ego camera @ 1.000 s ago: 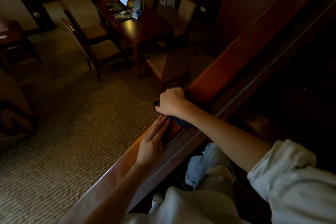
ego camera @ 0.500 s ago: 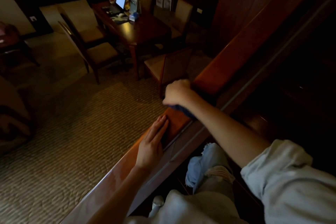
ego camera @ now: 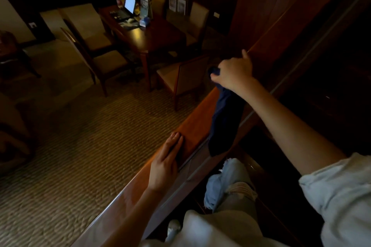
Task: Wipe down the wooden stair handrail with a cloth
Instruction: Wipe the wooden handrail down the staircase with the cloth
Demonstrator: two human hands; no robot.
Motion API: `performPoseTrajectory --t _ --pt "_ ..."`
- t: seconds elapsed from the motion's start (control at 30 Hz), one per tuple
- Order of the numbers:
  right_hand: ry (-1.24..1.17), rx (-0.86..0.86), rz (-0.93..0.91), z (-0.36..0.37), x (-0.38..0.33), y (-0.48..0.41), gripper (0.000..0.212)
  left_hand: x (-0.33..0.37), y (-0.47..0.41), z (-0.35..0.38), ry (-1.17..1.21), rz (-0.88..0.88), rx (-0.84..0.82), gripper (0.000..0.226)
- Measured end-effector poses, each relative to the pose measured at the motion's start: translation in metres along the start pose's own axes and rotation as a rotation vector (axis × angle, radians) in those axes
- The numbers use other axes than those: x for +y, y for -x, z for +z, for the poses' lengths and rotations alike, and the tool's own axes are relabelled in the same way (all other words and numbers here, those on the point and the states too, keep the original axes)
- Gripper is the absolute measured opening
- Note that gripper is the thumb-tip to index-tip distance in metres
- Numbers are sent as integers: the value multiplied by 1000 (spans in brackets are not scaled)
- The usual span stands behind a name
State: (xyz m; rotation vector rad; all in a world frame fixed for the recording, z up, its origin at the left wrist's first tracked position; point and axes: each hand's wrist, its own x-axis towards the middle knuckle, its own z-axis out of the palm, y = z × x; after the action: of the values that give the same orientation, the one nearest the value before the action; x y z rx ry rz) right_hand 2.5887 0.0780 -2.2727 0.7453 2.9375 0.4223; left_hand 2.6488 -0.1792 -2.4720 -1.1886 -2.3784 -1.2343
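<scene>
The wooden handrail (ego camera: 197, 122) runs diagonally from bottom left to upper right, reddish and glossy. My right hand (ego camera: 233, 74) grips a dark blue cloth (ego camera: 223, 122) above the rail; the cloth hangs down long and loose across the rail's inner edge. One finger of that hand points up by the rail. My left hand (ego camera: 165, 164) lies flat on the rail's top lower down, fingers straight and together, holding nothing.
Below the rail lies a patterned carpet (ego camera: 80, 146). A wooden dining table (ego camera: 152, 36) with a lit laptop (ego camera: 128, 5) and several padded chairs (ego camera: 184, 78) stands beyond. Dark stairs (ego camera: 331, 96) and my jeans-clad knee (ego camera: 230, 182) are on the right.
My right hand has moved up along the rail and lifted, so the cloth, bunched under it before, now dangles free. My left hand has stayed flat on the rail.
</scene>
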Motion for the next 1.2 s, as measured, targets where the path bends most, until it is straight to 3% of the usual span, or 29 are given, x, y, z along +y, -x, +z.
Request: performPoseTrajectory --t 0.1,0.2,0.27,0.37,0.5,0.6,0.7,0.8,0.97,1.07,1.2 --pt "-104 197 21 23 -15 14 43 0 0 0 -12 1 0 40" --pt "-303 440 -85 61 -58 59 27 2 0 0 -10 1 11 37" --pt "-433 493 -231 91 -82 92 23 2 1 0 -15 5 10 41" --pt "-571 526 -313 111 -79 113 36 3 1 -2 -3 -15 -12 40" --pt "-621 690 -11 84 -7 63 42 3 1 -7 1 -9 -25 46" --pt "-792 778 231 64 39 30 48 2 -3 -3 27 -23 10 45" --pt "-1108 866 361 66 21 43 56 15 -30 1 57 49 -5 46" --pt "-1351 841 525 83 -39 95 64 34 -76 4 93 161 -38 49" --pt "-1462 861 363 104 -102 143 71 53 -134 4 114 208 -96 45" --pt "-1486 891 349 101 -73 116 73 52 -146 8 109 230 -114 45" --pt "-1521 865 496 79 6 54 71 60 -155 27 95 122 -74 52"
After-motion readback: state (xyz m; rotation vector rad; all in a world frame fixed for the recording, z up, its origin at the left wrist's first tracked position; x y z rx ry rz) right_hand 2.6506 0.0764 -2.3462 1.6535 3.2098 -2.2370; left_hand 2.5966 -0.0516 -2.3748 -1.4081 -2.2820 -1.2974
